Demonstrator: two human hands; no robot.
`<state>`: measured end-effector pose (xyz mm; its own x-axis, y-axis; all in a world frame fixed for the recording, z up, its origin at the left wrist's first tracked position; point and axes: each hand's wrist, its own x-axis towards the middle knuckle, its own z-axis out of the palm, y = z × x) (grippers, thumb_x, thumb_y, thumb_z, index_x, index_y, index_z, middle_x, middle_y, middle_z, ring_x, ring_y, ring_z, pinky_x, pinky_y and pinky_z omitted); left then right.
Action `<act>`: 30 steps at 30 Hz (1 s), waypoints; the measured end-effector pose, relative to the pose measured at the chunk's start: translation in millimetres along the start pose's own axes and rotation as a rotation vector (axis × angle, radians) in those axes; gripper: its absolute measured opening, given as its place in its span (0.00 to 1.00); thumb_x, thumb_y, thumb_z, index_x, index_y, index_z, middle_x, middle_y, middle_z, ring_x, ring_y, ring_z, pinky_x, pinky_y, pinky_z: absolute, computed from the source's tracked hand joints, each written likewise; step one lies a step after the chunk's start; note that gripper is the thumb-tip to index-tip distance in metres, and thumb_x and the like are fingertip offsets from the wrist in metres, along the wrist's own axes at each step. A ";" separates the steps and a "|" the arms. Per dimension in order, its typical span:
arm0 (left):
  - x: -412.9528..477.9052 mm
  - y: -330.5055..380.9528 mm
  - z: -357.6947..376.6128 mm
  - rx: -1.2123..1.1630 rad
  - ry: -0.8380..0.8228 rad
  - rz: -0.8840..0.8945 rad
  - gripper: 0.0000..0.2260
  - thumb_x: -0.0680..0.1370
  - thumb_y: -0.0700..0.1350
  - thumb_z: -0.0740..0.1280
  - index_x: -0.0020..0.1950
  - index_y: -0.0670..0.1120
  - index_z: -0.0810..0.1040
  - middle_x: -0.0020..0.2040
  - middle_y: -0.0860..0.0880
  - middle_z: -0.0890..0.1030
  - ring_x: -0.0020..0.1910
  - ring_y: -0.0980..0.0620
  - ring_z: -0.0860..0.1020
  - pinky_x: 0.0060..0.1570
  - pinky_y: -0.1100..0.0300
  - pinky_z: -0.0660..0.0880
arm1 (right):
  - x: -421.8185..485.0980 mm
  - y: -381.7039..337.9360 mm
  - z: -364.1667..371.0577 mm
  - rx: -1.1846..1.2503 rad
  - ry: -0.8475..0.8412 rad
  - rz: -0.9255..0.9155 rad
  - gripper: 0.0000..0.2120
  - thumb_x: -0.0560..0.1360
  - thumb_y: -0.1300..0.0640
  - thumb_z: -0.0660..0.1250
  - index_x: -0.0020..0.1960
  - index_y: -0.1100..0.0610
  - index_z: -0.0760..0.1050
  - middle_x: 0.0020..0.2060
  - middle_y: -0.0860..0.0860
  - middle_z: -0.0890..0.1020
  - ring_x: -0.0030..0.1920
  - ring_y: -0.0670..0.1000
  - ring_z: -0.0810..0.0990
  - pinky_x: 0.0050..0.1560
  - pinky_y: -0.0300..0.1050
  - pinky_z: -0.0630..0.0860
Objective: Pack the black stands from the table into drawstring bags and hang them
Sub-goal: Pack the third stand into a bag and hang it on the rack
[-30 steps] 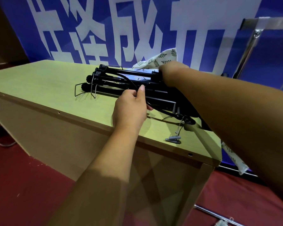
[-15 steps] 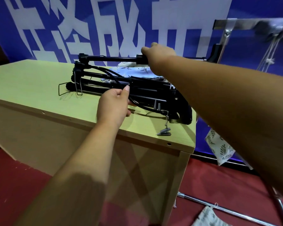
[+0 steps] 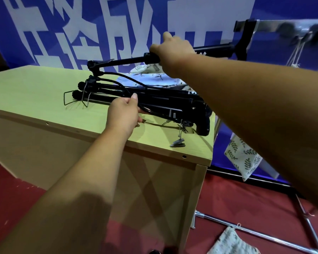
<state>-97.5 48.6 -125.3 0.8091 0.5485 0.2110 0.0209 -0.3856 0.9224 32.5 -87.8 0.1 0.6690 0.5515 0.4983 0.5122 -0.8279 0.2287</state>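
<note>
Black stands: folded matte tubes with round-capped ends, piled near the desk's right edge. Left hand curled on the pile's near side, thumb on top. Right hand grips the raised stand above the pile. Leaf-print cloth bag lies behind. Banner: white characters cropped, unreadable.

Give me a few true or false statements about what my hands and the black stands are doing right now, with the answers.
1. The right hand grips a lifted stand above the table. True.
2. The left hand holds a bag. False: it holds the stand pile on the table.
3. A leaf-print bag lies behind the pile. True.
4. The grey clip lies on the floor. False: it lies on the table, near the front edge.
</note>
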 end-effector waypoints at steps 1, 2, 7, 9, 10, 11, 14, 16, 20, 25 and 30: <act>1.4 0.4 -1.2 -0.051 -0.016 -0.032 0.18 0.87 0.55 0.62 0.46 0.45 0.80 0.35 0.47 0.82 0.23 0.56 0.76 0.32 0.57 0.78 | -0.9 -1.8 -2.5 0.003 0.001 0.002 0.27 0.79 0.65 0.71 0.75 0.48 0.70 0.63 0.62 0.71 0.57 0.65 0.75 0.47 0.57 0.72; 3.2 1.2 -3.4 -0.120 -0.029 -0.070 0.17 0.86 0.55 0.63 0.46 0.44 0.80 0.32 0.49 0.81 0.24 0.53 0.76 0.31 0.57 0.76 | -2.4 -3.4 -5.6 0.007 0.003 0.005 0.27 0.79 0.65 0.71 0.75 0.48 0.70 0.63 0.62 0.71 0.58 0.65 0.75 0.47 0.57 0.72; 10.5 10.3 -17.2 -0.360 -0.059 -0.185 0.16 0.85 0.54 0.67 0.44 0.44 0.79 0.24 0.52 0.78 0.27 0.50 0.73 0.33 0.57 0.71 | -14.1 -2.1 -25.0 0.019 0.020 0.012 0.26 0.80 0.65 0.69 0.75 0.49 0.70 0.65 0.62 0.71 0.59 0.64 0.75 0.50 0.57 0.73; 11.3 19.0 -20.2 -0.384 -0.056 -0.197 0.16 0.85 0.55 0.67 0.43 0.46 0.77 0.25 0.52 0.78 0.26 0.51 0.74 0.35 0.58 0.71 | -18.9 -0.4 -37.0 0.029 0.040 0.009 0.25 0.81 0.65 0.69 0.75 0.50 0.71 0.64 0.62 0.71 0.57 0.63 0.74 0.50 0.56 0.72; 11.3 24.4 -21.5 -0.402 -0.051 -0.197 0.15 0.85 0.54 0.67 0.43 0.46 0.77 0.26 0.52 0.78 0.26 0.52 0.74 0.35 0.58 0.71 | -21.3 0.5 -44.1 0.032 0.052 0.011 0.25 0.81 0.65 0.68 0.75 0.50 0.71 0.63 0.61 0.71 0.56 0.62 0.73 0.50 0.55 0.71; 12.1 28.4 -22.3 -0.425 -0.047 -0.195 0.15 0.85 0.53 0.67 0.43 0.46 0.76 0.28 0.52 0.79 0.26 0.53 0.75 0.33 0.59 0.72 | -23.6 0.7 -49.5 0.032 0.062 0.017 0.24 0.81 0.65 0.68 0.75 0.50 0.71 0.61 0.61 0.72 0.53 0.61 0.72 0.49 0.55 0.71; 12.3 43.9 -26.5 -0.490 -0.033 -0.171 0.12 0.86 0.51 0.67 0.46 0.45 0.76 0.33 0.51 0.79 0.26 0.56 0.77 0.29 0.61 0.76 | -29.3 4.6 -68.1 0.042 0.091 0.044 0.23 0.80 0.64 0.68 0.73 0.49 0.72 0.59 0.59 0.71 0.50 0.58 0.69 0.48 0.56 0.73; 9.3 56.3 -31.3 -0.519 -0.030 -0.144 0.12 0.86 0.50 0.66 0.47 0.45 0.77 0.35 0.50 0.79 0.26 0.56 0.78 0.29 0.61 0.76 | -36.8 6.8 -82.5 0.044 0.101 0.069 0.22 0.80 0.64 0.68 0.71 0.49 0.72 0.57 0.58 0.70 0.50 0.58 0.69 0.47 0.56 0.73; 1.1 73.7 -34.4 -0.532 -0.035 -0.143 0.12 0.86 0.50 0.66 0.48 0.44 0.77 0.35 0.51 0.78 0.27 0.57 0.78 0.30 0.61 0.78 | -50.3 11.7 -98.2 0.072 0.118 0.099 0.21 0.80 0.63 0.67 0.70 0.50 0.71 0.53 0.56 0.68 0.50 0.59 0.71 0.47 0.55 0.71; -12.6 78.1 -33.5 -0.449 -0.121 -0.189 0.13 0.86 0.51 0.66 0.48 0.43 0.77 0.39 0.48 0.79 0.29 0.55 0.81 0.30 0.60 0.79 | -66.4 11.9 -110.8 0.122 0.109 0.136 0.20 0.81 0.63 0.68 0.69 0.50 0.71 0.52 0.56 0.67 0.48 0.60 0.72 0.45 0.55 0.71; -25.1 69.1 -27.7 -0.432 -0.207 -0.240 0.09 0.87 0.48 0.65 0.59 0.42 0.78 0.43 0.46 0.83 0.30 0.55 0.82 0.28 0.60 0.80 | -78.2 10.3 -113.9 0.152 0.102 0.162 0.19 0.82 0.61 0.67 0.71 0.51 0.70 0.53 0.56 0.67 0.48 0.60 0.72 0.45 0.56 0.72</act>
<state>-132.6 28.8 -57.9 0.9110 0.4094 -0.0499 0.0110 0.0966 0.9953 -75.9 -151.1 58.7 0.6950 0.3931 0.6020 0.4828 -0.8756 0.0144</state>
